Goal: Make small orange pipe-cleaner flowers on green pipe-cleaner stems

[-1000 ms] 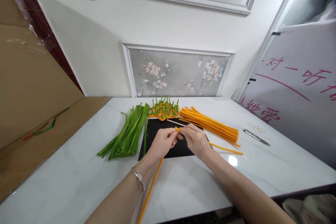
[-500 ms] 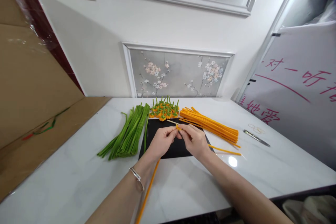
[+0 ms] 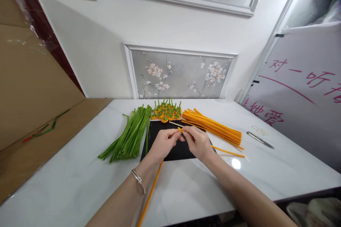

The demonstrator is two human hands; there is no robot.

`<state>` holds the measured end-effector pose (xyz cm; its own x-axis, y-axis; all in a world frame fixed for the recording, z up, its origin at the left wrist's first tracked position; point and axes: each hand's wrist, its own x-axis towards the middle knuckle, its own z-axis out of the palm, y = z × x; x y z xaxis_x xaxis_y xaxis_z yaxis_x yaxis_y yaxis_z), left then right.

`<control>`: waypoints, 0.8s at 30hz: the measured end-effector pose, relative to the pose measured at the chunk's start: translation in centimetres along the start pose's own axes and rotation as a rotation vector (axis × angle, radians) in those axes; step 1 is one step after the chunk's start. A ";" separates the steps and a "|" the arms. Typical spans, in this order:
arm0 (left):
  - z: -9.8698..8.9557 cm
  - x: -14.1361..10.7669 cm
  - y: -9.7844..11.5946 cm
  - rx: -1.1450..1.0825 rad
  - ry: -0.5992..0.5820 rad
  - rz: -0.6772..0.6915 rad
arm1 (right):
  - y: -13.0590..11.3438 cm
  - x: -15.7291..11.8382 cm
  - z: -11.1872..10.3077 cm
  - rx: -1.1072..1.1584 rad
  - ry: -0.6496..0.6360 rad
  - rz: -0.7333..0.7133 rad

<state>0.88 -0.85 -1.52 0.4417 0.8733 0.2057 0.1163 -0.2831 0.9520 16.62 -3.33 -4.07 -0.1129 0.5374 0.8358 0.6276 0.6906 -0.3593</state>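
Note:
Over a black mat (image 3: 173, 153), my left hand (image 3: 165, 143) and my right hand (image 3: 197, 142) meet with fingertips pinched on a small orange pipe cleaner piece (image 3: 180, 129). A long orange pipe cleaner (image 3: 151, 193) runs from below my left hand toward the near table edge. Another orange strand (image 3: 229, 151) sticks out to the right beyond my right wrist. Just behind the fingertips lies a thin pale stick (image 3: 175, 124). How the orange piece is bent between the fingers is too small to tell.
Green pipe cleaners (image 3: 130, 134) lie in a bundle at left, orange ones (image 3: 213, 126) at right. Behind the mat stand several small orange pieces with green stems (image 3: 166, 110). Tweezers (image 3: 260, 139) and pale rubber bands (image 3: 259, 130) are further right. Cardboard (image 3: 53, 127) borders the left side.
Both hands keep almost the same place and pinch. The orange piece between the fingertips has shifted very slightly.

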 end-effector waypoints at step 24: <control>0.1 -0.3 -0.8 0.418 0.053 0.187 | 0.2 0.1 0.0 0.090 -0.199 0.305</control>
<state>0.68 -0.94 -2.41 0.4444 0.8080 0.3868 0.3923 -0.5638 0.7268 16.68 -3.18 -4.10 -0.0845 0.8026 0.5905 0.5861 0.5193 -0.6220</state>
